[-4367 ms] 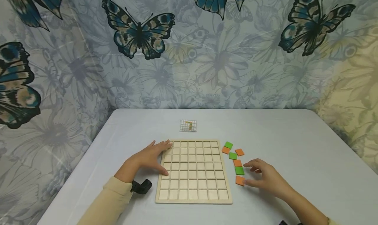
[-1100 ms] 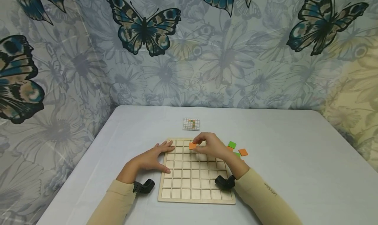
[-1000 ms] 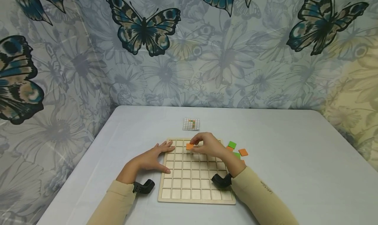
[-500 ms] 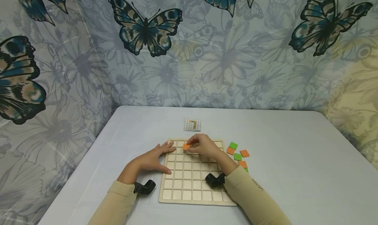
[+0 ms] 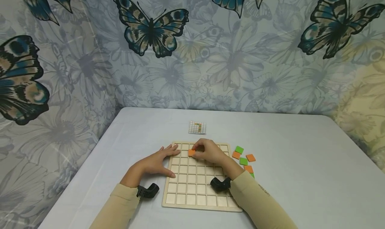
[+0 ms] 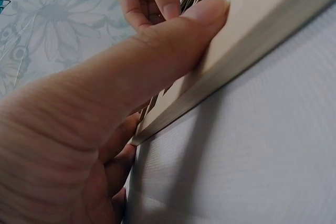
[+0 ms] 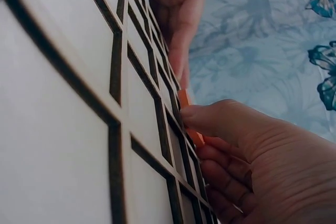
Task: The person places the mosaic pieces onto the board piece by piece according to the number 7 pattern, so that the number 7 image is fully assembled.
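Note:
A square wooden grid board (image 5: 181,188) lies on the table in the head view. My left hand (image 5: 154,162) rests on its left edge, fingers spread and thumb on the frame. In the left wrist view the thumb (image 6: 157,45) presses the board's rim. My right hand (image 5: 210,152) pinches an orange square tile (image 5: 191,153) between thumb and fingers over the upper rows of cells. From the right wrist the tile (image 7: 197,138) shows tilted, its lower edge right at the grid; the fingertips behind it are partly hidden.
Beside the board's right edge lie loose tiles: green tiles (image 5: 243,161) and orange tiles (image 5: 250,158), some partly behind the right forearm. A small card (image 5: 197,127) with a printed grid pattern lies beyond the board. Black wrist cameras (image 5: 220,184) sit on both wrists.
From the tiles on the right, my right hand has carried an orange tile over the board, lately shifting left and then slightly nearer. The left hand stays on the board's edge.

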### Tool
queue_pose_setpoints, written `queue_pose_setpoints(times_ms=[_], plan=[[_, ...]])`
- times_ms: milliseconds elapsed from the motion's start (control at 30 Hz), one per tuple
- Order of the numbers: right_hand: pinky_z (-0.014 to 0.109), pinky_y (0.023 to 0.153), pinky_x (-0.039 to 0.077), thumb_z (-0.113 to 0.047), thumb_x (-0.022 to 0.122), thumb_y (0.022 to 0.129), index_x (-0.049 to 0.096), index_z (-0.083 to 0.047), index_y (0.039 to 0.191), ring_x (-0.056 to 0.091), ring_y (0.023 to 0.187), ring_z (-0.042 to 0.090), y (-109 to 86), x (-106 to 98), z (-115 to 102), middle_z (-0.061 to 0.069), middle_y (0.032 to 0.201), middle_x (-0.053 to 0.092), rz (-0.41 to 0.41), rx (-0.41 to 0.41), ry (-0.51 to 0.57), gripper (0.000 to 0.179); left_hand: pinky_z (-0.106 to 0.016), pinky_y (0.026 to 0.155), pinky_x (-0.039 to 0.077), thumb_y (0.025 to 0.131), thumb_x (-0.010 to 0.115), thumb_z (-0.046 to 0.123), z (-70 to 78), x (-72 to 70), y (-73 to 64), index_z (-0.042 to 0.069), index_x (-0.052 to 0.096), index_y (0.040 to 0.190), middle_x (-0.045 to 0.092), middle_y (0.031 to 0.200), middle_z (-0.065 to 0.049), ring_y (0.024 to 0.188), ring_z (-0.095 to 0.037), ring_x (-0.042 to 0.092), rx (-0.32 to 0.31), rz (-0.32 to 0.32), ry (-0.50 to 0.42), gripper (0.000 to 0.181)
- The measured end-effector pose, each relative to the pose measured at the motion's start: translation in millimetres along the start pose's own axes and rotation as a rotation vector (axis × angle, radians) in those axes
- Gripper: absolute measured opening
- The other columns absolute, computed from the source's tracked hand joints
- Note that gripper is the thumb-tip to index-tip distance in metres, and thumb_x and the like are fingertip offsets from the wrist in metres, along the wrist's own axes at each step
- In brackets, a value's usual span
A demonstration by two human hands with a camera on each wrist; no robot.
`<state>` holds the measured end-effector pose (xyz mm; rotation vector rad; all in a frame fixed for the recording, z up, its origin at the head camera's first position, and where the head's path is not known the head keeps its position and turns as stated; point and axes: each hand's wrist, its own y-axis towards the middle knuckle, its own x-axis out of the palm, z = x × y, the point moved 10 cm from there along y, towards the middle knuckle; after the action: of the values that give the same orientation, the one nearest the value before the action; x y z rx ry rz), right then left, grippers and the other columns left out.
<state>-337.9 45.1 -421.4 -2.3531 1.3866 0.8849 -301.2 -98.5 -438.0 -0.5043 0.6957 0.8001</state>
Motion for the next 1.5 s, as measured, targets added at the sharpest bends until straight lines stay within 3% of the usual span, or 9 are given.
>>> queue_pose_setpoints(times_ms=[367,1500], plan=[[0.031,0.084,0.052,-0.012,0.073,0.080,0.067,-0.008,0.098,0.060,0.091,0.015,0.3,-0.3,-1.0,0.003,0.097,0.062,0.002,-0.015,-0.024,0.019,-0.052,0.119,0.000,0.068,0.081,0.039,-0.5,0.5,0.2,0.016,0.040,0.142,0.016,0.157,-0.004,0.146,-0.029,0.003,0.002,0.002,0.014,0.088],[0.032,0.084,0.052,-0.017,0.074,0.079,0.067,-0.009,0.098,0.061,0.093,0.018,-0.1,-2.0,-1.0,0.003,0.098,0.064,0.004,-0.015,-0.049,0.022,-0.053,0.118,0.000,0.067,0.082,0.038,0.9,-1.4,-1.6,0.016,0.040,0.143,0.014,0.157,-0.003,0.145,-0.032,0.001,0.006,0.003,-0.010,0.089]])
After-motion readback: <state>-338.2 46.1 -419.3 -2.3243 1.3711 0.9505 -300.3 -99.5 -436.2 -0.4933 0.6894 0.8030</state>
